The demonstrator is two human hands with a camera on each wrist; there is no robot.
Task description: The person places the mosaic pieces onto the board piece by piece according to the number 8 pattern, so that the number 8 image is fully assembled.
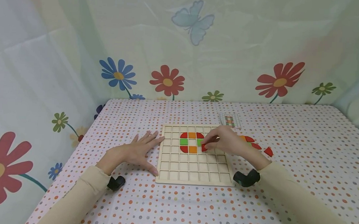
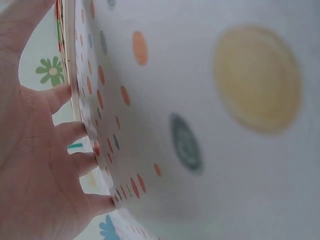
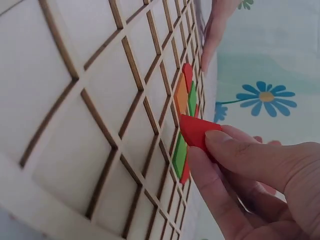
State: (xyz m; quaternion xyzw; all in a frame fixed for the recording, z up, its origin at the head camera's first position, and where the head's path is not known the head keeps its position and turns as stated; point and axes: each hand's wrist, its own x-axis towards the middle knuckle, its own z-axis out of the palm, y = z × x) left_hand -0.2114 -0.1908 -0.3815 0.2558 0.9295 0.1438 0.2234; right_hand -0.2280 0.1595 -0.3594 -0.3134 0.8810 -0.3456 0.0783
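Observation:
A wooden grid board [image 1: 176, 166] lies on the table, with red, orange and green pieces set in a ring in its upper middle cells. Between thumb and fingers my right hand [image 1: 228, 140] pinches a red quarter-round piece [image 3: 197, 131], held at the ring's lower right corner, beside the green piece [image 3: 179, 159] and the orange piece [image 3: 181, 95]. My left hand [image 1: 138, 151] has its fingers spread at the board's left edge; a fingertip and the thumb touch that edge. In the left wrist view the left palm [image 2: 37, 165] holds nothing.
Right of the board lie several loose pieces, among them a red one [image 1: 268, 151] set apart; my right forearm partly hides the group. A pattern card [image 1: 230, 120] lies behind the board. The dotted tablecloth [image 1: 161, 207] meets a flowered backdrop [image 1: 219, 59].

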